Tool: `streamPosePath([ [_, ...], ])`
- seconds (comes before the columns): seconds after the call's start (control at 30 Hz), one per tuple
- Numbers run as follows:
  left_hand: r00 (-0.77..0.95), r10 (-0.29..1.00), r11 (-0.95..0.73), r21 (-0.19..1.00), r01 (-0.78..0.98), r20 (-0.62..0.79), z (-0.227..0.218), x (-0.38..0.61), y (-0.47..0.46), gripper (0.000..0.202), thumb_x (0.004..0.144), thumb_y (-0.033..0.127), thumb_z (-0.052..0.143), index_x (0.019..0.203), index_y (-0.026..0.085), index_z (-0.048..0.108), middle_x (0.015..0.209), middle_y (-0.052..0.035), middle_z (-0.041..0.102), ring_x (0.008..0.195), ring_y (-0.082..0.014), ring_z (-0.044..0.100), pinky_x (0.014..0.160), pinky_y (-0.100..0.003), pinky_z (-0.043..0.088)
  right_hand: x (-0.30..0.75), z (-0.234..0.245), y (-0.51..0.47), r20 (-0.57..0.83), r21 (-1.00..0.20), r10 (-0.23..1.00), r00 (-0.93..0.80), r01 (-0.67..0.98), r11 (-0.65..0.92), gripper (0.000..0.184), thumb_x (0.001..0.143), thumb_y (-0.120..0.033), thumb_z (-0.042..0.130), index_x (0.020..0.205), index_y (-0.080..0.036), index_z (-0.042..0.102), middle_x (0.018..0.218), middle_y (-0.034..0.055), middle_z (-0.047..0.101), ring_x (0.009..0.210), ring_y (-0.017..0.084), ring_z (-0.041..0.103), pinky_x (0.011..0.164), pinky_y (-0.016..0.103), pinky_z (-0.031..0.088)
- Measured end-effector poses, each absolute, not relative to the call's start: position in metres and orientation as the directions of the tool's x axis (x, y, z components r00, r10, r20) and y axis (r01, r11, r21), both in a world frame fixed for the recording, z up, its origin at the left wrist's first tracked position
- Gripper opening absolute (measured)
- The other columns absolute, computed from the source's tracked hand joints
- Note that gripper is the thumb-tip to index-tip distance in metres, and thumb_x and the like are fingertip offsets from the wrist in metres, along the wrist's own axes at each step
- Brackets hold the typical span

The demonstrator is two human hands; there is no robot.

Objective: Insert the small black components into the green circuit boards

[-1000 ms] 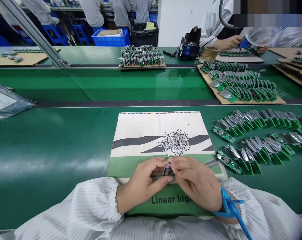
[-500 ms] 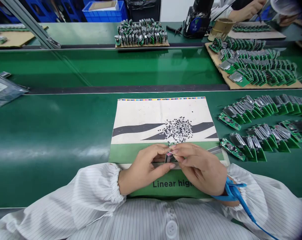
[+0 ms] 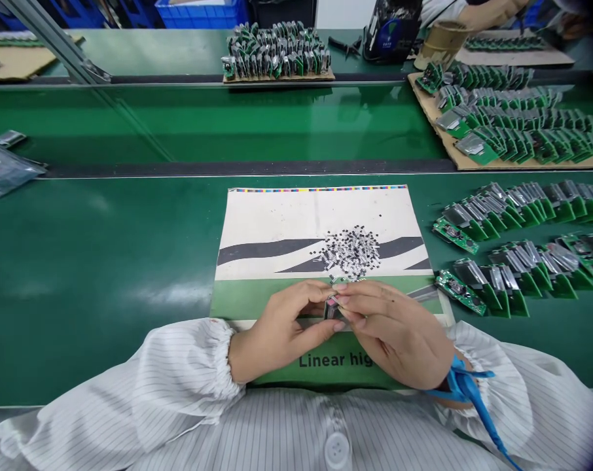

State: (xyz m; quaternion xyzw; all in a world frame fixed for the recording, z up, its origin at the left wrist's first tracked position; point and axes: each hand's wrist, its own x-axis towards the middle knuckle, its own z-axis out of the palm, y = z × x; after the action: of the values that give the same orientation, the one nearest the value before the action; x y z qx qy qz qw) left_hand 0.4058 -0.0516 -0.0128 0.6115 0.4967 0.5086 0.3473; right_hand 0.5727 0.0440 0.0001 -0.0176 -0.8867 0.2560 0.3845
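My left hand (image 3: 287, 330) holds a small circuit board (image 3: 331, 307) between thumb and fingers, with a silvery face and a pinkish upper end showing. My right hand (image 3: 399, 333) is closed at the fingertips on the board's upper right edge; any tiny part pinched there is hidden. Both hands meet above a printed cardboard sheet (image 3: 267, 219). Just beyond the fingertips lies a loose pile of tiny black-and-white pieces (image 3: 353, 252). A blue wrist strap (image 3: 461, 383) circles my right wrist.
Rows of green circuit boards (image 3: 517, 261) stand on the right of the green bench. Farther back are a cardboard tray of boards (image 3: 444, 140), another batch of boards (image 3: 279, 55), pliers (image 3: 345, 46) and a tape roll (image 3: 442, 42). A plastic bag (image 3: 6, 173) lies left. Another person's arm (image 3: 493, 14) shows at top right.
My right hand has rolled slightly, its back and wrist shifting a little right, with fingertips still at the board. My left hand keeps its hold. The view has tilted slightly downward.
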Motion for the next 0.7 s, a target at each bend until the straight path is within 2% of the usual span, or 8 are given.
streamPosePath([
  [0.2,-0.024,0.965,-0.243,0.919,0.310,0.263,-0.0116,0.4051,-0.0517,0.021,0.085,0.020,0.064,0.105,0.019,0.058,0.102,-0.0073,0.065,0.092,-0.0155,0.063,0.075,-0.025,0.054,0.5726,-0.0015,0.0426,0.673,-0.503,0.269,-0.689,-0.161,0.849,0.028,0.087,0.003,0.048,0.109,-0.016,0.050,0.098,0.0090,0.065,0.110,0.020,0.060,0.091,0.041,0.055],
  [0.43,-0.040,0.968,-0.227,0.934,0.276,0.248,-0.0087,0.4061,-0.0512,0.018,0.083,0.020,0.066,0.100,0.017,0.060,0.100,-0.0077,0.067,0.089,-0.0152,0.065,0.075,-0.024,0.055,0.5749,-0.0035,0.0429,0.670,-0.494,0.261,-0.695,-0.155,0.856,0.028,0.088,0.001,0.049,0.110,-0.016,0.048,0.099,0.0099,0.064,0.111,0.021,0.059,0.092,0.041,0.055],
  [0.6,-0.053,0.961,-0.243,0.922,0.302,0.271,-0.0081,0.4069,-0.0503,0.016,0.082,0.020,0.067,0.097,0.017,0.061,0.095,-0.0069,0.068,0.084,-0.0152,0.065,0.071,-0.024,0.055,0.5701,0.0018,0.0429,0.680,-0.485,0.283,-0.676,-0.126,0.865,0.023,0.087,0.001,0.050,0.100,-0.018,0.049,0.091,0.0078,0.066,0.103,0.020,0.065,0.086,0.038,0.059],
  [0.7,-0.057,0.954,-0.263,0.911,0.317,0.295,-0.0086,0.4069,-0.0503,0.017,0.081,0.019,0.069,0.097,0.016,0.062,0.095,-0.0070,0.069,0.085,-0.0151,0.065,0.071,-0.023,0.056,0.5677,0.0046,0.0416,0.661,-0.537,0.351,-0.663,-0.092,0.838,0.021,0.087,0.001,0.051,0.092,-0.020,0.048,0.088,0.0065,0.066,0.096,0.018,0.067,0.083,0.032,0.060],
])
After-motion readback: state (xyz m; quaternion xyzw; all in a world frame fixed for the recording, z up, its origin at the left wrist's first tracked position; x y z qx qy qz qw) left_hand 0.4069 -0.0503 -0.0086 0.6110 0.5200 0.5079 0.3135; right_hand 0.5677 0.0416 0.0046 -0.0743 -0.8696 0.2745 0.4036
